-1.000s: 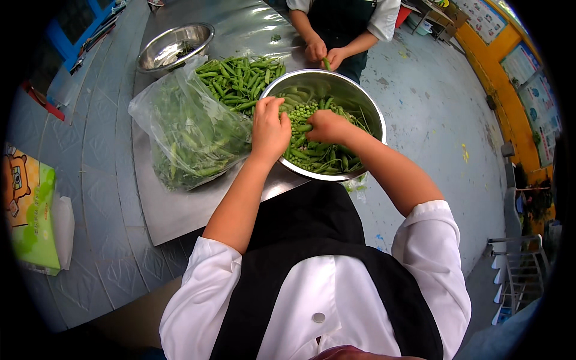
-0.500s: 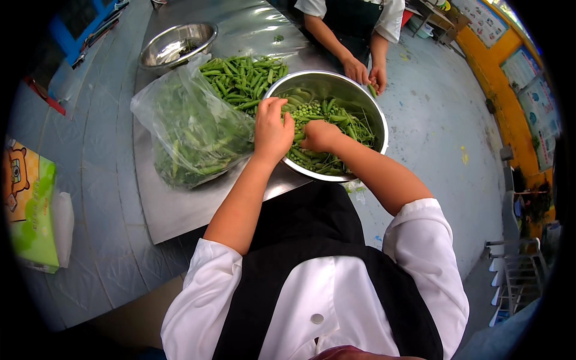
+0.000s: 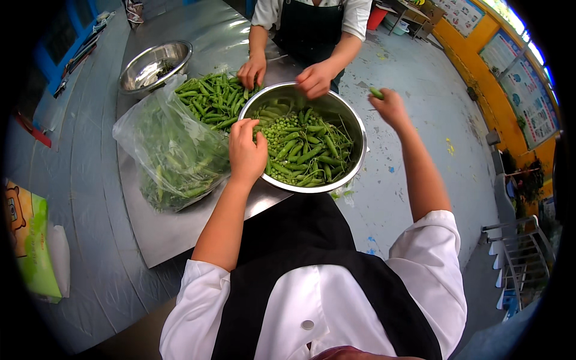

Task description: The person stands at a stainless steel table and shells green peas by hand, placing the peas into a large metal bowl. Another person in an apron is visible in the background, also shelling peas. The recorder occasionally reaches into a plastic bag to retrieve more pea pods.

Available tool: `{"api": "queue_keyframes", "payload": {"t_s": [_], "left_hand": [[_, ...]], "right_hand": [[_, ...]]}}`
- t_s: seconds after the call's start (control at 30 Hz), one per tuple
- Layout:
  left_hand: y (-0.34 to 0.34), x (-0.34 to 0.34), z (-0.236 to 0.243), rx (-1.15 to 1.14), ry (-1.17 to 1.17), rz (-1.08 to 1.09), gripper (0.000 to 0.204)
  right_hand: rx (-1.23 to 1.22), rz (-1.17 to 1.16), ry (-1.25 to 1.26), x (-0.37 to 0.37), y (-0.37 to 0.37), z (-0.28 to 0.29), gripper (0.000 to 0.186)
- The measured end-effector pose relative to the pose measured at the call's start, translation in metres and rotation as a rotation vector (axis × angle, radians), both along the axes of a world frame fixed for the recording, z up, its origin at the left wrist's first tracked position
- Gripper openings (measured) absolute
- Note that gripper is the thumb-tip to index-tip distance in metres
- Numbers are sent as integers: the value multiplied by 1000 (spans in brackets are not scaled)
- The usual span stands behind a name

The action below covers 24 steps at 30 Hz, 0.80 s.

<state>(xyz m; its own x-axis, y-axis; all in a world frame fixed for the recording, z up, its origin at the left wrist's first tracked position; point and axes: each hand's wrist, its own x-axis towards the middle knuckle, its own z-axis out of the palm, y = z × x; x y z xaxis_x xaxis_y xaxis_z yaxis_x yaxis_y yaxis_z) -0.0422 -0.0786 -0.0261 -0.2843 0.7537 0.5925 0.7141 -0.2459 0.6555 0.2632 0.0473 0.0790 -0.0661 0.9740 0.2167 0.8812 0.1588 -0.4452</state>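
Observation:
Shelled peas (image 3: 276, 133) and whole green pods (image 3: 309, 150) share a large steel bowl (image 3: 363, 129) in front of me. My left hand (image 3: 247, 153) is at its left rim, fingers curled over the peas; what the fingertips hold, if anything, is hidden. Out past the bowl's right side, above the floor, my right hand (image 3: 391, 109) is closed on a pea pod (image 3: 376, 93), which sticks up from the fingers. A clear plastic bag (image 3: 174, 150) full of pods lies left of the bowl, with a loose heap of pods (image 3: 210, 99) behind it.
Across the bowl stands a co-worker in a dark apron (image 3: 307, 30), one hand (image 3: 252, 72) at the heap, the other (image 3: 315, 79) over the far rim. A smaller steel bowl (image 3: 135, 72) sits farther back on the metal table (image 3: 156, 234). A tissue pack (image 3: 33, 240) lies far left.
My right hand has come up out of the bowl to the right with a pod. The co-worker's hands have moved left, to the heap and the bowl's far rim. The view has shifted.

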Motion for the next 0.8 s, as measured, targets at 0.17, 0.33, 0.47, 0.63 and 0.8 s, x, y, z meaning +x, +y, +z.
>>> {"api": "queue_keyframes", "payload": {"t_s": [0.17,0.33,0.47,0.63,0.8], "left_hand": [[-1,4,10,-25,168,-16,24],[17,9,33,-248,-117,-285,22],[43,33,46,-320,-377,-498,21],[69,58,43,-361,-932,-679,21],[76,35,20,-349,-1082,-606,16]], "right_hand": [[-80,-260,-292,118,21,-51,30],[145,10,85,68,9,-49,19],[-187,391,521,-31,-23,-25,30],[-147,484,731,-100,-26,-41,23],[-129,617,595,-118,-22,-48,27]]}}
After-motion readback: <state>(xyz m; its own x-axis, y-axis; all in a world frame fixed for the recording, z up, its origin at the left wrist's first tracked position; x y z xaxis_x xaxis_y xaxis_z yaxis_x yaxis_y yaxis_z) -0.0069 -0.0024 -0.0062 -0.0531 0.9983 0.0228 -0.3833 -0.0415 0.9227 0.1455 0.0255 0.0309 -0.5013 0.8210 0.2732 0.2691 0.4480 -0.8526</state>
